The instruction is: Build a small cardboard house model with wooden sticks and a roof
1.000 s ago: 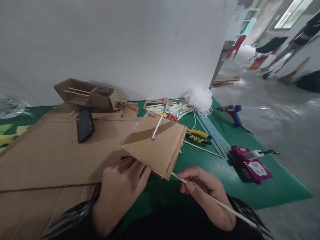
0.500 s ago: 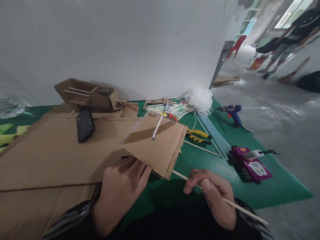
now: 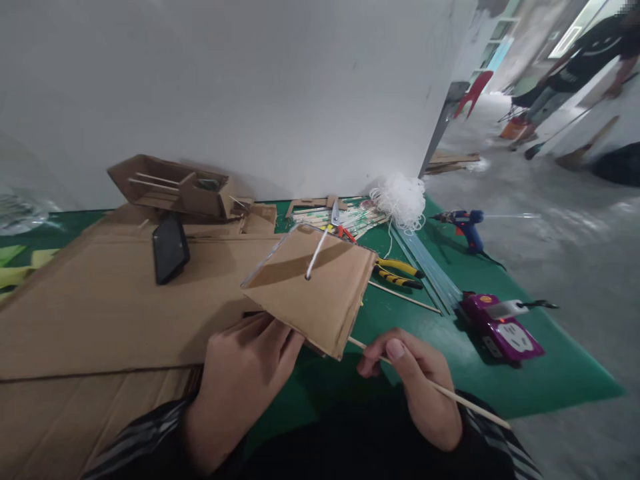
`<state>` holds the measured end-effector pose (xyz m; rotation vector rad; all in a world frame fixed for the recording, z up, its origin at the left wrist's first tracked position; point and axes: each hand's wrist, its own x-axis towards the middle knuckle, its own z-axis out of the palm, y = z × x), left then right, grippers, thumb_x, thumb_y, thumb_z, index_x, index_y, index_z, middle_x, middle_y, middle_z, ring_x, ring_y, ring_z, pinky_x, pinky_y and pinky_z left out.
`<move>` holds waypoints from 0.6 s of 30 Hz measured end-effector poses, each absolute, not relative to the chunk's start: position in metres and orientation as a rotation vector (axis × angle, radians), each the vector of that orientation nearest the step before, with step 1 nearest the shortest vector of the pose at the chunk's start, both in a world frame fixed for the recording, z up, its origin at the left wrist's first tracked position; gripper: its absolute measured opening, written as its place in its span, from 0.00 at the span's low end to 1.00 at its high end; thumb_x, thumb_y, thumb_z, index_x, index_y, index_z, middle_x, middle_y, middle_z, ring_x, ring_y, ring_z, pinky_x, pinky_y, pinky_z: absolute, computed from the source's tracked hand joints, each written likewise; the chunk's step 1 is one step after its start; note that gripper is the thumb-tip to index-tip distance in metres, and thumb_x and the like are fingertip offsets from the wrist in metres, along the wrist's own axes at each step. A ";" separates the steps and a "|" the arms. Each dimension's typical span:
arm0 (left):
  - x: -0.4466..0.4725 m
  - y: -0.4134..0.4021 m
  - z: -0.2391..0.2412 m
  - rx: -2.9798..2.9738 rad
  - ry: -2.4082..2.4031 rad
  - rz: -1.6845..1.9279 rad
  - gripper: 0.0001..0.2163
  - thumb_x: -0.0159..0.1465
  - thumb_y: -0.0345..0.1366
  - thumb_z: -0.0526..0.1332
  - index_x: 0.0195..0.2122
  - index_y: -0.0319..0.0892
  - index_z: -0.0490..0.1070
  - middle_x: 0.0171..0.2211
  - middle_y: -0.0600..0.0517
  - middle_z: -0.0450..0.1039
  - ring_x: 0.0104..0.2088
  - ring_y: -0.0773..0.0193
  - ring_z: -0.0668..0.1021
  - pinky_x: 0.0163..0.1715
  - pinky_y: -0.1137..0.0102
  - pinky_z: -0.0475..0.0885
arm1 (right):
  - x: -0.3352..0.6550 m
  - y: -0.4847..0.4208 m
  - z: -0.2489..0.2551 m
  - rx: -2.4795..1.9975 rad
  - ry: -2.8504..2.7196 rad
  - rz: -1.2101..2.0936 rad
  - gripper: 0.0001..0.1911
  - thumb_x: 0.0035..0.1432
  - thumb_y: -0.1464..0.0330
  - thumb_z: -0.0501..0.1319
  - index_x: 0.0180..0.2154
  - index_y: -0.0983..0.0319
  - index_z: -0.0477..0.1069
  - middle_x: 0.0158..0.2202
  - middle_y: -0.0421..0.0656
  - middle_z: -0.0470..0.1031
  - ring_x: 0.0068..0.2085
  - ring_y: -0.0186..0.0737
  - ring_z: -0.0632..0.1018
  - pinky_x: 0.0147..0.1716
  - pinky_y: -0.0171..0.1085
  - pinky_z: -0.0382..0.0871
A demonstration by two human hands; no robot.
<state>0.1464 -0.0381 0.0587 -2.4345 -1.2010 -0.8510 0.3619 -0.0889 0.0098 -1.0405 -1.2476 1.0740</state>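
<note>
A folded cardboard piece (image 3: 325,293) with a white string (image 3: 317,252) coming through a hole in its face is held tilted above the table. My left hand (image 3: 250,373) grips it from its lower left side; the fingertips are hidden behind the cardboard. Between the thumb and fingers of my right hand (image 3: 415,380) is a thin wooden stick (image 3: 467,403). The stick's far end meets the lower right edge of the cardboard piece, where it passes out of sight.
On the green table (image 3: 555,373) are a cardboard sheet (image 3: 100,313), phone (image 3: 170,250), cardboard box (image 3: 175,190), pliers (image 3: 400,273), glue sticks (image 3: 425,267), white string heap (image 3: 400,203), glue gun (image 3: 465,223) and purple power strip (image 3: 500,330). A person (image 3: 575,73) stands at the far right.
My right hand has moved left toward the cardboard, and the stick has slid further in behind its edge. My left hand is nearly still. The person in the background has bent lower.
</note>
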 end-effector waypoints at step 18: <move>0.145 -0.039 0.059 -2.435 -1.242 -0.819 0.17 0.66 0.31 0.51 0.19 0.46 0.61 0.13 0.57 0.66 0.15 0.66 0.72 0.18 0.70 0.60 | 0.365 -0.093 0.002 -0.887 -1.081 1.007 0.27 0.72 0.59 0.47 0.30 0.62 0.78 0.24 0.44 0.78 0.27 0.40 0.77 0.28 0.38 0.69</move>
